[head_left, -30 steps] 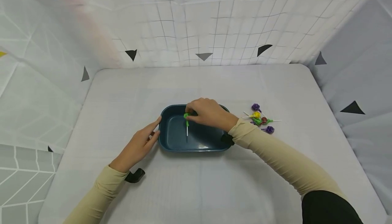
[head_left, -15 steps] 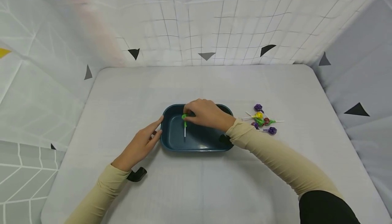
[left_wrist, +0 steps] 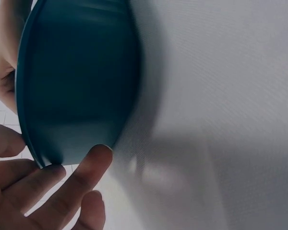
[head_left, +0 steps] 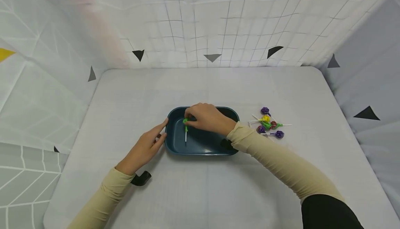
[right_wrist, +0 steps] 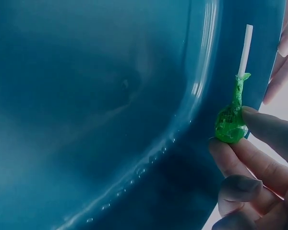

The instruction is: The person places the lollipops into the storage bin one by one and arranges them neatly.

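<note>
- Left of the tray, at the scene's far edge, a pale cloth (head_left: 28,194) printed with white lines hangs beside a white-covered worktop (head_left: 150,86).
- A beige left sleeve (head_left: 103,197) reaches up from the near side, left of the tray, with a small black fitting (head_left: 142,178) beneath the wrist.
- The person's left hand (head_left: 143,149) steadies the tray's left end, its grip relaxed, fingers extended and resting against the rim and outer wall.
- The tray (head_left: 203,145), dark blue-green with rounded corners, sits upright on the worktop; behind it rises a white cloth (head_left: 212,20) with a thin dark grid and triangles.
- Inside the tray's rim, over its left part, is a green-wrapped lollipop (right_wrist: 232,123), white stick pointing to the tray's near side; whether it touches the tray floor cannot be told.
- The person's right hand (head_left: 207,117) leans in over the tray, its grip pinching the lollipop's wrapped head between thumb and fingers.
- A black wrist piece (head_left: 226,144) shows over the tray's right part, below a beige right sleeve (head_left: 278,163).
- Just right of the tray, a loose pile of lollipops (head_left: 266,125) in purple, yellow, green and red wrappers lies on the worktop, sticks pointing different ways.
</note>
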{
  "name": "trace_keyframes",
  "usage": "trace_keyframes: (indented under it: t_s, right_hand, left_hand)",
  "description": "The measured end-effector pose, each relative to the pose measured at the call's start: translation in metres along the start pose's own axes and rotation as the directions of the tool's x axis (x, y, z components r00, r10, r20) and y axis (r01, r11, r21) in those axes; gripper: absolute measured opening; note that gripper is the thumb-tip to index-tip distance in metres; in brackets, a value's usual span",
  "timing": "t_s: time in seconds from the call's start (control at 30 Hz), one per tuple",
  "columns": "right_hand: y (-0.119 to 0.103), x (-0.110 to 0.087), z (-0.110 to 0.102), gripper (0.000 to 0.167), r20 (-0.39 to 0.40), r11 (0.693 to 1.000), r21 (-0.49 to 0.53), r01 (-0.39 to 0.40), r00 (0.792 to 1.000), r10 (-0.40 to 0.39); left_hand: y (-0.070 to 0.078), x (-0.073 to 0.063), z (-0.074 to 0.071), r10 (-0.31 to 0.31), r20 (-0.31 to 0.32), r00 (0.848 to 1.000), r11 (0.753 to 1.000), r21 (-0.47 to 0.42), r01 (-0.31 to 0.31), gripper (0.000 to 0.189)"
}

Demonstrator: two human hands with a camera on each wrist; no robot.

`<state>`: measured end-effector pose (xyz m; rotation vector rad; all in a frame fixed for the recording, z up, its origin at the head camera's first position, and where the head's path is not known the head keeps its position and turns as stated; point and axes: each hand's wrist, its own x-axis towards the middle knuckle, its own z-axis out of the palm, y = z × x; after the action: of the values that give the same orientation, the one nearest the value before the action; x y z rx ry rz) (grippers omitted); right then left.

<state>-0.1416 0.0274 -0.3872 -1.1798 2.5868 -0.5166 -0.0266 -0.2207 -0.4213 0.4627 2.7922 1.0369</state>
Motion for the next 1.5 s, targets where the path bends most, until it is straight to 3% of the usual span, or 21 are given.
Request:
trace_keyframes:
  t_s: [1.07, 1.5]
  right_hand:
    - [-0.005, 0.025, 0.026, 0.023, 0.014, 0.998, -0.056, 0.022, 1.0, -0.021]
    - [-0.013, 0.031, 0.028, 0.019, 0.024, 1.0, -0.015, 0.025, 0.999, -0.024]
  left_hand:
    - [-0.002, 0.001, 0.003, 0.003, 0.0, 1.0, 1.0, -0.002, -0.003, 0.057]
    - [-0.001, 0.001, 0.001, -0.006, 0.002, 1.0, 1.0, -0.01, 0.006, 0.056]
